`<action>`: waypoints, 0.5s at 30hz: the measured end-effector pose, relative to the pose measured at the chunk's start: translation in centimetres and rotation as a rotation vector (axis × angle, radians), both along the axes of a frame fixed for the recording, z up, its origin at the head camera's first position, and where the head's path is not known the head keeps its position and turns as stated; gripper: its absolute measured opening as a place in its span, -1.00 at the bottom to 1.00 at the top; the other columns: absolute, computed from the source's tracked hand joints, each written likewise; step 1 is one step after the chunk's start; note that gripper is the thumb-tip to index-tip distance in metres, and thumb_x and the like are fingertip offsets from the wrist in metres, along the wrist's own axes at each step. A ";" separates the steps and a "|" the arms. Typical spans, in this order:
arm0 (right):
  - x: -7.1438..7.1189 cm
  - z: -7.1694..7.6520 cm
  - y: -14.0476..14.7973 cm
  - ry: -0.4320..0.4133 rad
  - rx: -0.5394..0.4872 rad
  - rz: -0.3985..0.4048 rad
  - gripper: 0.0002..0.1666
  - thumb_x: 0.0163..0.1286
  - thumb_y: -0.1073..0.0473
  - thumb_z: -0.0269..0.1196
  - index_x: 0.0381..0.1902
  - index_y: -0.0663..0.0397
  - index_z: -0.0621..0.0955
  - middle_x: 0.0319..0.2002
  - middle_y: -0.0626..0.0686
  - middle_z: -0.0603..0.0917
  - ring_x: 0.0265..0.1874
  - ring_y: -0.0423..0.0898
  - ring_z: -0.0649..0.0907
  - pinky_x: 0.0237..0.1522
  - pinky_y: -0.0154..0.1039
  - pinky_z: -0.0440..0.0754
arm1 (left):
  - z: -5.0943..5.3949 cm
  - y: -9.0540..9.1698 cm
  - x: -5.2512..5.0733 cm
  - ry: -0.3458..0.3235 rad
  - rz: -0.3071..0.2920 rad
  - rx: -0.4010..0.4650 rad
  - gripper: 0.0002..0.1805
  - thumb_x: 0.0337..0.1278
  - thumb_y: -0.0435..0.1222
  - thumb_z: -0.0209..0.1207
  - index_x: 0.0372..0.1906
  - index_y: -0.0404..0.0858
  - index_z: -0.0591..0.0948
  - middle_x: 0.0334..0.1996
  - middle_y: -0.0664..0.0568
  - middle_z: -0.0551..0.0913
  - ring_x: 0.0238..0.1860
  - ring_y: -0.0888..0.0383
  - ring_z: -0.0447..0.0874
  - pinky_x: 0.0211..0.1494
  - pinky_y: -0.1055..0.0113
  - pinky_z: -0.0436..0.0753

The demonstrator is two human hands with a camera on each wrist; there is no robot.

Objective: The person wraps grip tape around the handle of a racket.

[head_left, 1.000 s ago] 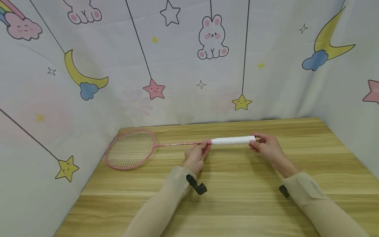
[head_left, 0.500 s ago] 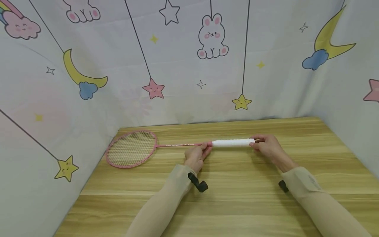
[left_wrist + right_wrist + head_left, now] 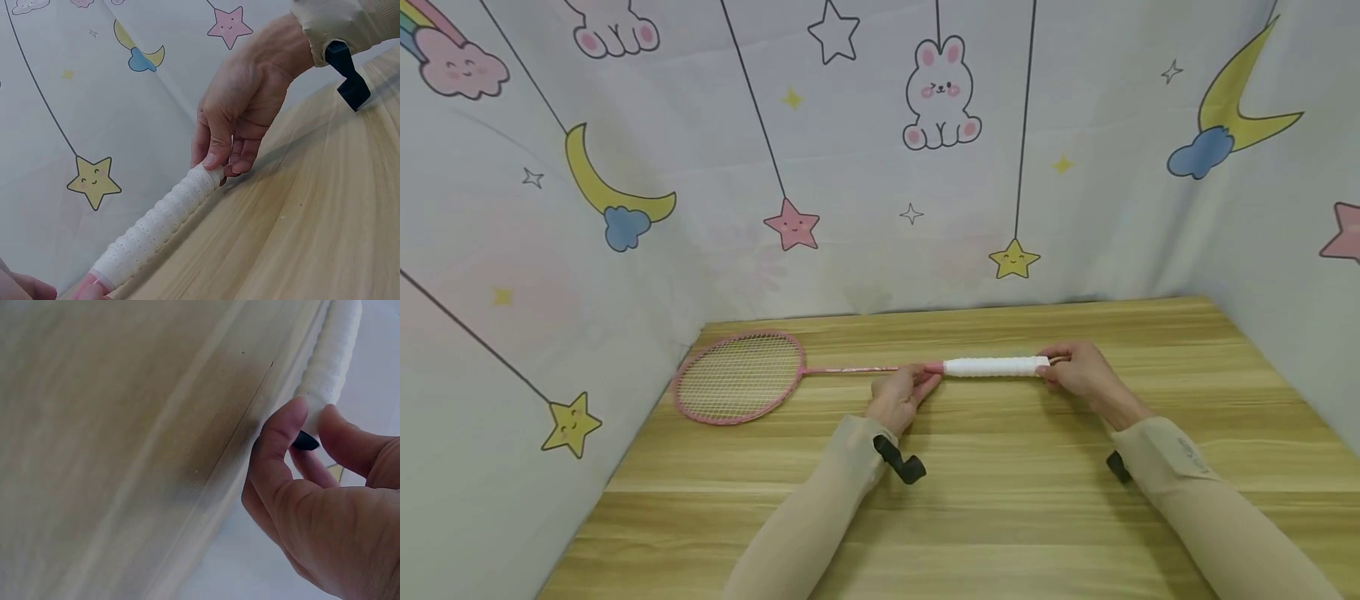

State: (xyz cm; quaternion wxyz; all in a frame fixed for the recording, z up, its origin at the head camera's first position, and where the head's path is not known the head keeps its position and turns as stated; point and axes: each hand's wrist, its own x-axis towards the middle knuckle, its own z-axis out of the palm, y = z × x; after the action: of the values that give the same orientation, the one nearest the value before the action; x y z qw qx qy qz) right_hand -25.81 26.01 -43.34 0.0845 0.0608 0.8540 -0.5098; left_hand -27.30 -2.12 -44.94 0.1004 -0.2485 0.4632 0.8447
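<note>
A badminton racket (image 3: 741, 379) with a pink frame and thin pink shaft lies lengthwise across the far part of the table, its strung head at the left. Its handle (image 3: 996, 367) is wrapped in white, ridged, perforated grip tape. My left hand (image 3: 897, 396) pinches the pink part just left of the white wrap. At the other end, my right hand (image 3: 1086, 377) holds the butt between thumb and fingers. The right wrist view shows a black tip (image 3: 305, 441) at the butt, partly behind the fingers. In the left wrist view, the handle (image 3: 156, 228) slants up toward the right hand.
The wood-grain table (image 3: 985, 517) extends beneath both arms. A white curtain (image 3: 865, 167) printed with stars, moons and rabbits stands along the back and both sides. The racket head lies close to the left curtain. Black straps (image 3: 900, 460) hang at both wrists.
The racket has shifted slightly to the right, and its handle end has come down a little toward the table. Both hands have kept their hold and moved slightly with it.
</note>
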 end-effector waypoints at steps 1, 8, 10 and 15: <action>-0.1 0.0 0.0 -0.008 -0.003 0.004 -0.53 0.58 0.34 0.30 0.32 0.54 0.58 -0.13 0.13 0.75 -0.39 -0.23 0.62 -0.33 -0.38 0.69 | 0.0 -0.1 0.0 0.000 -0.003 0.006 -0.59 0.52 -0.56 0.14 0.36 -0.59 0.56 0.12 -0.40 0.69 0.33 -0.22 0.75 0.32 0.18 0.79; -0.7 0.2 0.3 -0.018 0.038 0.033 -0.45 0.59 0.33 0.30 0.40 0.57 0.52 0.14 0.42 0.70 -0.33 -0.26 0.66 -0.29 -0.41 0.75 | 0.8 -0.8 0.0 0.038 -0.070 0.062 -0.42 0.58 -0.53 0.02 0.59 -0.55 0.29 0.39 -0.53 0.54 0.47 -0.30 0.61 0.49 0.06 0.68; -0.8 0.3 0.6 -0.013 0.056 0.038 -0.44 0.58 0.33 0.30 0.41 0.57 0.52 0.18 0.46 0.67 -0.34 -0.27 0.67 -0.29 -0.41 0.76 | 1.1 -0.8 -0.1 0.044 -0.088 0.096 -0.40 0.61 -0.52 -0.01 0.62 -0.54 0.24 0.43 -0.55 0.48 0.51 -0.31 0.56 0.54 0.02 0.63; -0.8 0.1 1.5 -0.010 0.063 0.040 -0.44 0.57 0.34 0.31 0.39 0.60 0.51 0.10 0.39 0.70 -0.38 -0.31 0.66 -0.30 -0.42 0.74 | 1.5 -0.9 -0.1 0.043 -0.126 0.171 -0.39 0.67 -0.47 -0.07 0.65 -0.52 0.16 0.49 -0.58 0.36 0.58 -0.37 0.44 0.62 -0.05 0.53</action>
State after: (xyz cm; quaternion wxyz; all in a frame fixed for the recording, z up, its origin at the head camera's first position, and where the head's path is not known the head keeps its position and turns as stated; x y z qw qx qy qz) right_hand -26.58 27.49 -43.22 0.0972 0.0488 0.8702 -0.4805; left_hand -27.35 -3.00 -43.43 0.1639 -0.1912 0.4063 0.8784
